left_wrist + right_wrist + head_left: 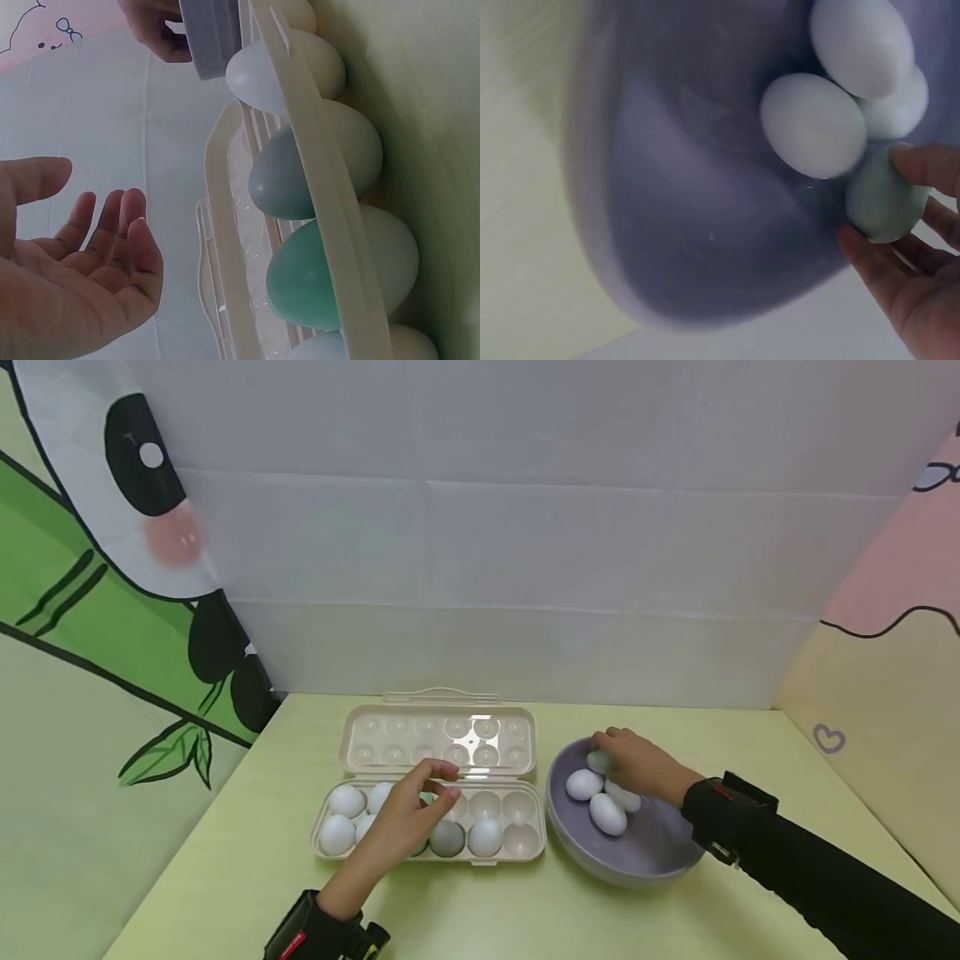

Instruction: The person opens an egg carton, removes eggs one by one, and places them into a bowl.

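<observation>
At the far inner side of the purple bowl [663,839], my right hand [648,764] grips a pale green egg [885,201] between thumb and fingers. Several white eggs [607,814] lie in the bowl beside it. My left hand [408,818], fingers loosely bent and holding nothing, hovers over the egg carton [519,839]. White eggs [337,833] fill the carton's left end, partly hidden by this hand. Farther right in its front row sit a grey egg [447,838] and another white one. A green egg [304,277] shows in the left wrist view.
The carton's clear lid [437,742] lies folded back behind it, toward the wall. Bowl and carton stand side by side on a pale yellow table [480,914]. A light backdrop [525,543] rises at the table's far edge, with cartoon-printed panels on both sides.
</observation>
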`<state>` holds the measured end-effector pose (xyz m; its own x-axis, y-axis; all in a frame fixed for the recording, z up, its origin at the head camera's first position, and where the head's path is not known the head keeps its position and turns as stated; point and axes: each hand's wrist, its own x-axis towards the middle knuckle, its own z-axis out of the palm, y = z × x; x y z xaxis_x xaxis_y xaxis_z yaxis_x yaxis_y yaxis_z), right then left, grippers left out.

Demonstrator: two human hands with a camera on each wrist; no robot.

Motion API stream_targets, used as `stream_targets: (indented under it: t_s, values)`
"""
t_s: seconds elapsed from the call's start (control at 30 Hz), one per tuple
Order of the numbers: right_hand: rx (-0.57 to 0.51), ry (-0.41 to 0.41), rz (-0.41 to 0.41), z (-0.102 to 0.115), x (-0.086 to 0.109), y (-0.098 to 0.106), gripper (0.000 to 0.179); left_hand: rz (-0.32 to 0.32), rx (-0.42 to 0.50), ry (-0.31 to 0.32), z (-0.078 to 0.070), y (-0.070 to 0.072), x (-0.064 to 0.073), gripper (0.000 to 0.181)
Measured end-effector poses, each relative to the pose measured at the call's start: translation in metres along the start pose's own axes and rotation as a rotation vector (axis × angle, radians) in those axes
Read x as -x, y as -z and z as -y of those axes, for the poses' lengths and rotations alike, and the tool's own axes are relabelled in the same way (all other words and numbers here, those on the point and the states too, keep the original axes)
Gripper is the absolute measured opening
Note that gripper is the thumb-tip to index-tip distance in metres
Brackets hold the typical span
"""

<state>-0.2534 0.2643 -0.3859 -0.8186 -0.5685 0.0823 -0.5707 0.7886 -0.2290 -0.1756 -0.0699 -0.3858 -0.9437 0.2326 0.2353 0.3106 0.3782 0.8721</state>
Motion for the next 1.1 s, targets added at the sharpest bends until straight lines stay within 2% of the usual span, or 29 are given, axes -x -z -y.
stream_targets:
  t_s: [0.23, 0.4, 0.5, 0.57, 0.67, 0.77, 0.83, 0.93, 1.1]
  values:
    - [0.038, 0.055, -0.077, 0.004, 0.001, -0.018, 0.024, 0.007, -0.001, -0.008, 0.0, 0.0, 0.001, 0.019]
    - [0.025, 0.024, -0.012, 0.006, 0.002, -0.02, 0.023, 0.0, 0.006, -0.029, -0.001, 0.0, 0.002, 0.019]
    - [-0.011, 0.032, 0.003, 0.004, 0.004, -0.021, 0.025, -0.003, 0.014, -0.033, -0.001, -0.001, 0.002, 0.02]
    - [-0.021, 0.054, -0.002, 0.002, 0.004, -0.021, 0.027, 0.0, 0.024, -0.033, 0.0, -0.001, 0.001, 0.02]
    - [-0.025, 0.031, 0.045, 0.001, 0.004, -0.019, 0.033, 0.009, 0.034, -0.031, 0.0, -0.002, 0.001, 0.02]
    - [-0.016, -0.035, 0.109, 0.002, 0.002, -0.011, 0.039, 0.027, 0.024, -0.021, 0.001, -0.002, 0.001, 0.019]
    - [-0.007, -0.057, 0.125, 0.004, 0.0, -0.002, 0.041, 0.044, 0.005, -0.017, 0.002, -0.003, 0.001, 0.02]
    - [-0.027, -0.056, 0.099, 0.011, -0.001, 0.015, 0.04, 0.075, -0.047, -0.019, 0.004, -0.004, 0.0, 0.021]
    - [-0.084, -0.005, 0.021, 0.027, -0.002, 0.042, 0.035, 0.136, -0.118, -0.044, 0.006, -0.01, -0.005, 0.026]
